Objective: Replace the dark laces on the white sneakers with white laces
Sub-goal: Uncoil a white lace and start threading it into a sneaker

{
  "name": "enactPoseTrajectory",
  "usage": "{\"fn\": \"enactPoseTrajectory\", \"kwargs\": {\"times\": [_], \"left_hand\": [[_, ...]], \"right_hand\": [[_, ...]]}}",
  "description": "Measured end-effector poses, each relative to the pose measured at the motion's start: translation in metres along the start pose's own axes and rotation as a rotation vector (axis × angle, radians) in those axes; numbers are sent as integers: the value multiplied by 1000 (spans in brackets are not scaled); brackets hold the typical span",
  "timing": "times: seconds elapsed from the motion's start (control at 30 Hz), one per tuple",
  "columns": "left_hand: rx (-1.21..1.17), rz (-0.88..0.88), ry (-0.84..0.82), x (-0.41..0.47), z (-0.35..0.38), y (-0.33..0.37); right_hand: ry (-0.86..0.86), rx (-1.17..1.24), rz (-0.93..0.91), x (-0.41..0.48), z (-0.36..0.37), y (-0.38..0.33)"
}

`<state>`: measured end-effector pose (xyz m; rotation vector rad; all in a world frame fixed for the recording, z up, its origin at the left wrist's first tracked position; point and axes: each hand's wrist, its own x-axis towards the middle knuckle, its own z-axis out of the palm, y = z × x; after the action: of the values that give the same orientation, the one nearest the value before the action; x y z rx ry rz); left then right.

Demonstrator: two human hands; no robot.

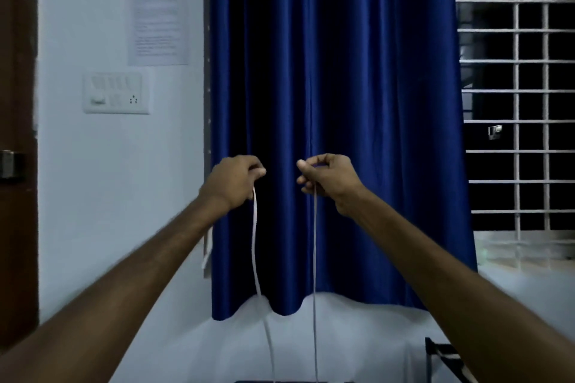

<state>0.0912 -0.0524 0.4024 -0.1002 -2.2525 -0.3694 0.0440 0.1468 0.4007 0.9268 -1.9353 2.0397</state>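
Holding two lace strands up, level

Pinching fingers (257,172) of the left hand (233,185) and of the right hand (328,179) each grip the top of one strand of the thin white flat fabric lace (254,242), raised before the deep blue pleated curtain (357,71). Both strands drop straight down from the fingers, long axis vertical, near each other but apart, and leave the bottom edge. The sneakers are out of view below. Neither hand looks nearer, so evening the ends seems the step in hand.
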Motion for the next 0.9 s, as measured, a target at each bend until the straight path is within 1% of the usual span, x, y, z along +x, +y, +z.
{"fn": "enactPoseTrajectory", "kwargs": {"times": [0.03, 0.13, 0.2, 0.23, 0.3, 0.33, 0.4, 0.47, 0.53, 0.6, 0.7, 0.77, 0.83, 0.9], "left_hand": [[-52, -44, -12, 0, -1, 0], [-232, -118, -115, -8, 7, 1], [-278, -146, -136, -24, 19, 1], [-271, -165, -138, -37, 28, -1], [-236, -224, -165, -67, 52, -12], [-238, -259, -201, -83, 68, -19], [-255, -336, -283, -116, 103, -35], [-265, -373, -365, -148, 139, -45], [-289, -376, -494, -180, 171, -46], [-325, -384, -649, -214, 203, -45], [-240, -393, -821, -258, 241, -43], [-181, -398, -856, -277, 256, -42], [-185, -423, -832, -290, 265, -39], [-166, -400, -821, -296, 269, -36]], "right_hand": [[-8, -5, -4, -1, 2, 2], [-23, -46, -36, -9, 6, 11], [-12, -116, -36, -15, 5, 26], [-12, -213, -38, -20, 4, 40], [-70, -514, -58, -30, 0, 75], [-132, -685, -49, -36, -1, 97], [-298, -977, 31, -56, -4, 144], [-447, -1123, 135, -81, -6, 193], [-531, -1178, 243, -106, -6, 240], [-578, -1204, 338, -129, -6, 279], [-647, -1263, 422, -153, -8, 315], [-653, -1274, 441, -160, -9, 325], [-647, -1278, 419, -161, -11, 328], [-675, -1335, 398, -160, -13, 329]]}}
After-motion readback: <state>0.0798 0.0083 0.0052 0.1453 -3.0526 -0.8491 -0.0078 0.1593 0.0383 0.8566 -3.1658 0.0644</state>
